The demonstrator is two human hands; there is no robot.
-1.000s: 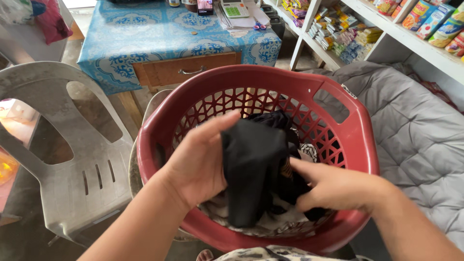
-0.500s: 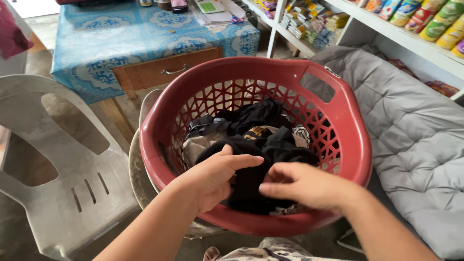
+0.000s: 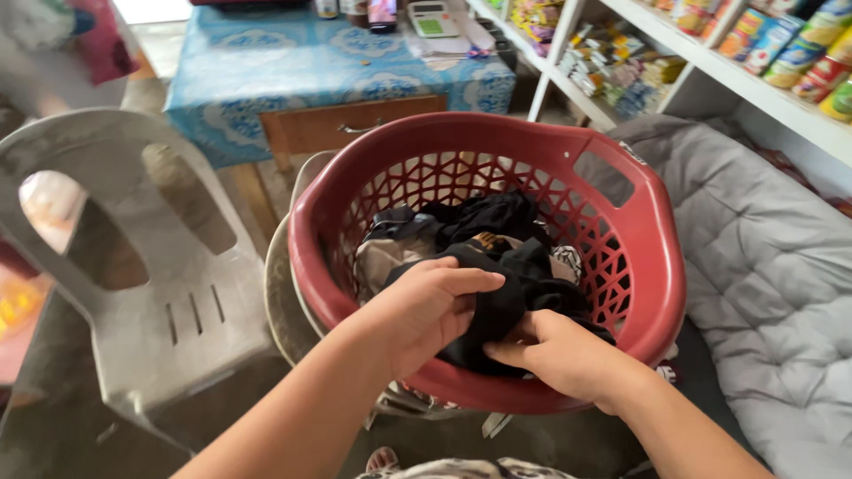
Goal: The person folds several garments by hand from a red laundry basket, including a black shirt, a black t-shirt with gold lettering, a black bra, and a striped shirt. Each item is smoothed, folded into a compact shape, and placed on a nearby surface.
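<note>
Two hands meet low in the middle of the frame, over the near rim of a round red laundry basket point(image 3: 661, 266) with lattice walls. The left hand point(image 3: 424, 310) curls its fingers point(image 3: 470, 281) shut over a fold of a black garment point(image 3: 519, 297), and the right hand point(image 3: 564, 355) pinches the same cloth from below, fingers closed on it. The garment lies bunched on top of the heap inside the basket, toward its near side. Beneath and behind it sit more clothes: a beige piece point(image 3: 382, 257) at the left and a darker one point(image 3: 484, 213) toward the far wall, with what may be a patterned black-and-white item point(image 3: 568, 262) at the right, though it is mostly hidden. A grey plastic chair point(image 3: 169, 293) stands at the left of the frame. A counter with a blue patterned cloth point(image 3: 293, 75) fills the upper left, a calculator point(image 3: 430, 18) on it. A grey quilted blanket point(image 3: 772, 266) spreads at the right, below white shelves point(image 3: 763, 93) of packaged goods.
</note>
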